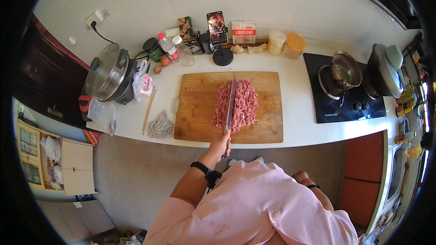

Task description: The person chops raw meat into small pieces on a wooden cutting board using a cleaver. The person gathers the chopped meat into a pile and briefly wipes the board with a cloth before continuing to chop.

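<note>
My left hand (220, 144) is closed round the handle of a kitchen knife (231, 100). The blade, seen nearly edge-on, points away from me over a heap of chopped raw meat (246, 103). That heap lies right of the middle of a wooden cutting board (196, 109). Away from the board, my right hand (300, 176) hangs low at my right side, partly hidden by the pink shirt; its fingers are not clear. Whether the blade touches the board cannot be seen.
Left of the board lie a crumpled cloth (160, 126) and chopsticks (149, 110), with an electric pot (108, 75) farther left. A phone on a stand (222, 56), bottles and jars line the wall. On the right, a gas hob (347, 109) carries a small saucepan (346, 69).
</note>
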A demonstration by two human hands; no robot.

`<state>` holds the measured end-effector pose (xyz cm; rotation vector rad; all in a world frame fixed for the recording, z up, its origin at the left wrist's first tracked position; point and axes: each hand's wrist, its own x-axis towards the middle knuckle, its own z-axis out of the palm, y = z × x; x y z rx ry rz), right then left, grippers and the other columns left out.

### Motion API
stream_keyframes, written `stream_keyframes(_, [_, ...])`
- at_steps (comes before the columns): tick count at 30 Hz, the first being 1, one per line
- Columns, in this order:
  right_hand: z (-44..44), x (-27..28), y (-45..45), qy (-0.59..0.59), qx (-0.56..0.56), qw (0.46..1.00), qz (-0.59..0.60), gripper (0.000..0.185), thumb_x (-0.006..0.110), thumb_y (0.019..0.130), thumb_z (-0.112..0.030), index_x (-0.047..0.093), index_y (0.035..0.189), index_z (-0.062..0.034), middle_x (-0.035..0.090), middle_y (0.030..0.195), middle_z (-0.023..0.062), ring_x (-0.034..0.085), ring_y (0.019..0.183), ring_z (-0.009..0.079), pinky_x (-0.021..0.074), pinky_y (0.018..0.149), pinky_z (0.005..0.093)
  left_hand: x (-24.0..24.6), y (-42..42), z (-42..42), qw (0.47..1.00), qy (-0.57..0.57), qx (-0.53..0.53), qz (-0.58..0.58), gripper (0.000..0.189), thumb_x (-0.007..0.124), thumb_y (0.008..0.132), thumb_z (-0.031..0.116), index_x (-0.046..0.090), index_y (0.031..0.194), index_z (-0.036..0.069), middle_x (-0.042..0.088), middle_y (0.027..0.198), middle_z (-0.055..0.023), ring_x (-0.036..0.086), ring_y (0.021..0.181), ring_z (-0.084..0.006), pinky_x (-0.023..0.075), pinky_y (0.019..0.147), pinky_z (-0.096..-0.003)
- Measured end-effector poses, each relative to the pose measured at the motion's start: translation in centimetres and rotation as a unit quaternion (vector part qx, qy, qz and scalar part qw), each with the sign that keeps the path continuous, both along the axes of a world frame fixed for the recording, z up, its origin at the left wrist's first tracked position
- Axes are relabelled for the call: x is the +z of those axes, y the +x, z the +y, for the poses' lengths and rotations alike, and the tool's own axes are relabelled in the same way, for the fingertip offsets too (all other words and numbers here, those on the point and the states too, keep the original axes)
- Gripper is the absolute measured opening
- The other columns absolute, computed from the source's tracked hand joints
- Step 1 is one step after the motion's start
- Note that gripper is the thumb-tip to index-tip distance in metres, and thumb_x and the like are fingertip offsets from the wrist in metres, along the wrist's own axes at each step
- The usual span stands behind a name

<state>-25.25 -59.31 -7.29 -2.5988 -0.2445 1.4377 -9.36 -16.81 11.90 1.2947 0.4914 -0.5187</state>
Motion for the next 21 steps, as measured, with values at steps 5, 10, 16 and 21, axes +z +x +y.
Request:
stream_keyframes(5, [5.3,8.6,4.8,0.13,-0.374,0.916,-0.067,0.022,0.063,0.085,-0.024,0.069,0.088,-0.0029,0.069,0.076,0.0116,0.068,0.069,0.0221,0.0535,0.066,0.0359,-1.9,0.8,-1.0,0.999,-0.025,-0.007,0.02,0.041,0.052,0.095,0.051,0.048,0.084,0.011,0.046,0.055,0.0001,0.045,0.038,-0.0116,0.0369,0.035,-0.0265])
stream_keyframes(10, [13.8,19.5,12.9,0.321,-0.241,0.895,-0.194,0.034,0.072,0.084,-0.021,0.059,0.105,0.002,0.066,0.084,0.0083,0.064,0.079,0.016,0.0525,0.069,0.0306,-1.1,1.5,-2.1,0.995,-0.095,-0.013,0.039,0.038,0.054,0.095,0.05,0.05,0.085,0.013,0.051,0.059,0.0002,0.049,0.044,-0.0123,0.0409,0.04,-0.0273])
stream_keyframes(16, [22.4,23.1,16.1,0.397,-0.298,0.866,-0.063,0.055,0.076,0.08,-0.013,0.043,0.12,0.003,0.063,0.09,0.013,0.064,0.082,0.0203,0.0545,0.07,0.033,-0.5,2.6,-4.7,0.96,-0.252,-0.013,0.123,0.034,0.051,0.096,0.05,0.053,0.094,0.016,0.061,0.083,-0.0018,0.059,0.066,-0.018,0.0486,0.054,-0.0339])
stream_keyframes(21, [22.8,21.9,17.3,0.427,-0.474,0.766,0.072,0.044,0.069,0.077,0.002,0.046,0.114,0.0006,0.062,0.088,0.0115,0.064,0.073,0.0236,0.055,0.061,0.0383,-1.2,2.6,-6.7,0.971,-0.197,-0.129,0.052,0.04,0.047,0.098,0.051,0.052,0.107,0.013,0.06,0.101,-0.0049,0.061,0.086,-0.0203,0.051,0.066,-0.0429])
